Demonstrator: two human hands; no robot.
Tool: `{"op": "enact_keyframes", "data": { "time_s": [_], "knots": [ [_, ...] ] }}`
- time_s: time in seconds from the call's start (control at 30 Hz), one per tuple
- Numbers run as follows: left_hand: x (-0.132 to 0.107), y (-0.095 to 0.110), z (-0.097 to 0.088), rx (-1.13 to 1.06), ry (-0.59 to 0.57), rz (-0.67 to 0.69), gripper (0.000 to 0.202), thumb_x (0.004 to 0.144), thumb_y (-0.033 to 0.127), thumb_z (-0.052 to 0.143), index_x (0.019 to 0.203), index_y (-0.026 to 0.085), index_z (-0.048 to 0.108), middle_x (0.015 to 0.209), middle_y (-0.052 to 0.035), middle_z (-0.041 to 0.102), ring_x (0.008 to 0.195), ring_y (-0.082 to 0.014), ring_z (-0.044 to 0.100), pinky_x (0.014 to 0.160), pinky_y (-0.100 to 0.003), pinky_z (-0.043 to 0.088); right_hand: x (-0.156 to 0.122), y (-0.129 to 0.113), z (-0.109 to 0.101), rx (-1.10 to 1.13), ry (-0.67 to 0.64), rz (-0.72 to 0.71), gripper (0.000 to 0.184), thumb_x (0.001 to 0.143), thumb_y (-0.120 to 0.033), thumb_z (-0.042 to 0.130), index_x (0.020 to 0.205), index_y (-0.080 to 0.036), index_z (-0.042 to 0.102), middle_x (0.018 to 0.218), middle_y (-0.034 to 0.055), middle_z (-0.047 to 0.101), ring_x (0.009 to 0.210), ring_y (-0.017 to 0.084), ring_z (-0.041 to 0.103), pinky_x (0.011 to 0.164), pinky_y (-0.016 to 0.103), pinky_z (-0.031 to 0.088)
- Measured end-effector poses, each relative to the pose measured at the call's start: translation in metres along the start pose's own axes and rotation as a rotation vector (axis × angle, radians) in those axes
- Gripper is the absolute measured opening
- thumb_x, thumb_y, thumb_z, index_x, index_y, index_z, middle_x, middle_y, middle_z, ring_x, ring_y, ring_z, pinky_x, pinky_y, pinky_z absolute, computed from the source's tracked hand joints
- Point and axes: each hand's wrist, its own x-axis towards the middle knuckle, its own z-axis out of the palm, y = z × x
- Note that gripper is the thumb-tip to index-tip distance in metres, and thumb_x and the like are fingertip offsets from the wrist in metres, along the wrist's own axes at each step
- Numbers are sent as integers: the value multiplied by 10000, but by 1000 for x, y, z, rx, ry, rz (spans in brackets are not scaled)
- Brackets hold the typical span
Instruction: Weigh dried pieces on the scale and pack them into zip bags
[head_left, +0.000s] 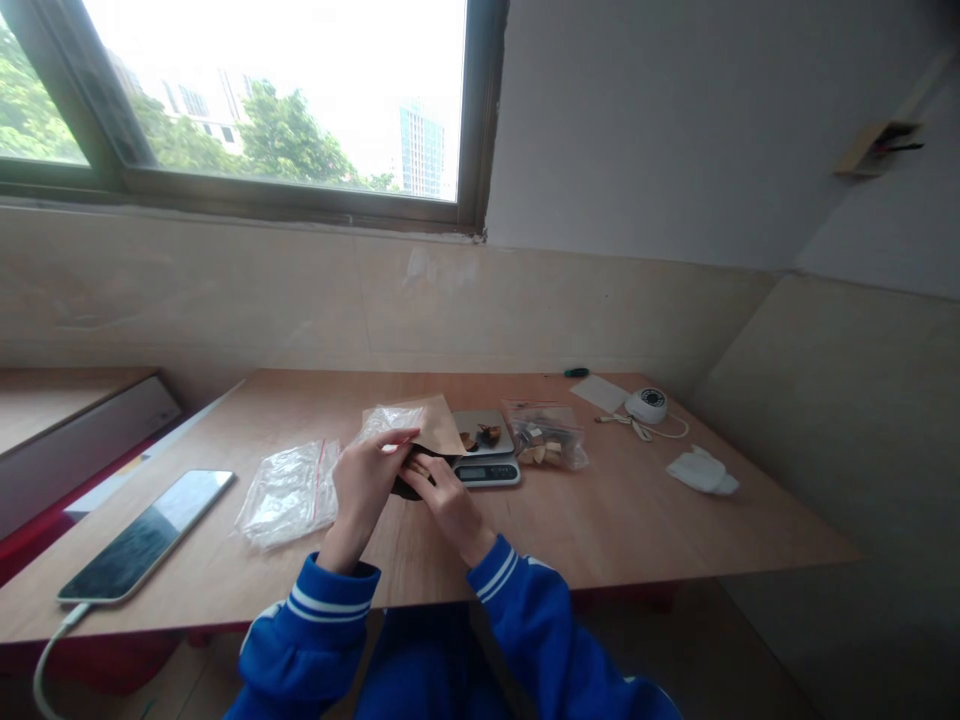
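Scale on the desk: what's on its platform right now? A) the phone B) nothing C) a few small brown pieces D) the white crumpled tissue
C: the scale has a few small brown pieces lying on its platform, while the phone lies far off to the left on the table and the white tissue sits to the right.

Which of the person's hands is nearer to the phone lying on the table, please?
Left. The left hand is at the brown pouch, on the side toward the phone; the right hand sits beyond it, toward the scale.
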Motion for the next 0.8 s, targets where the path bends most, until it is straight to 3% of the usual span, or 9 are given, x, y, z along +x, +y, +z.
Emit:
{"op": "enact_keyframes", "data": {
  "time_s": [0.13, 0.43, 0.8],
  "knots": [
    [2, 6, -5, -25, -29, 1, 233, 789, 407, 570, 910, 320, 749, 806, 17, 754, 771, -183, 688, 634, -231, 457, -6, 3, -7, 69, 30, -6, 386, 962, -213, 420, 1318, -332, 510, 1273, 34, 559, 1176, 172, 541, 1041, 352, 460],
    [21, 14, -17, -16, -110, 46, 236, 741, 405, 598, 885, 302, 753, 868, 14, 754, 817, -198, 688, 623, -238, 457, 6, 4, -13, 237, 130, 66, 331, 930, -168, 470, 1167, -317, 649, 1160, 46, 612, 1075, 166, 595, 936, 321, 526],
    [21, 19, -28, -5, -138, 57, 220, 736, 357, 567, 863, 326, 744, 884, 47, 746, 794, -176, 682, 647, -225, 468, 28, -22, -25, 390, 160, 165, 246, 894, -198, 539, 1038, -292, 715, 1035, 31, 645, 961, 150, 635, 850, 267, 555]
  ]
}}
